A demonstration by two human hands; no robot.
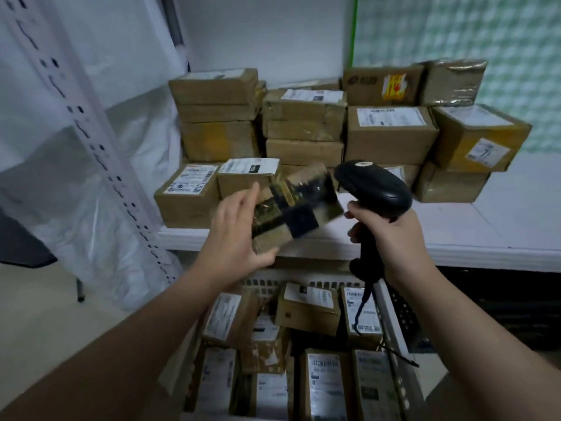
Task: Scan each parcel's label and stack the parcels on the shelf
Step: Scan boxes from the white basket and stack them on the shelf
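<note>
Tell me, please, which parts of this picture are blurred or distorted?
Head view: the small brown cardboard parcel in the left hand is smeared by motion; the black handheld scanner in the right hand is sharper; the white perforated shelf upright bows from wide-angle distortion.

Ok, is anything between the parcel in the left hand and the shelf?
Nothing visible. The left hand holds the parcel at the shelf front edge; stacked parcels sit behind it, with bare shelf to the right.
</note>
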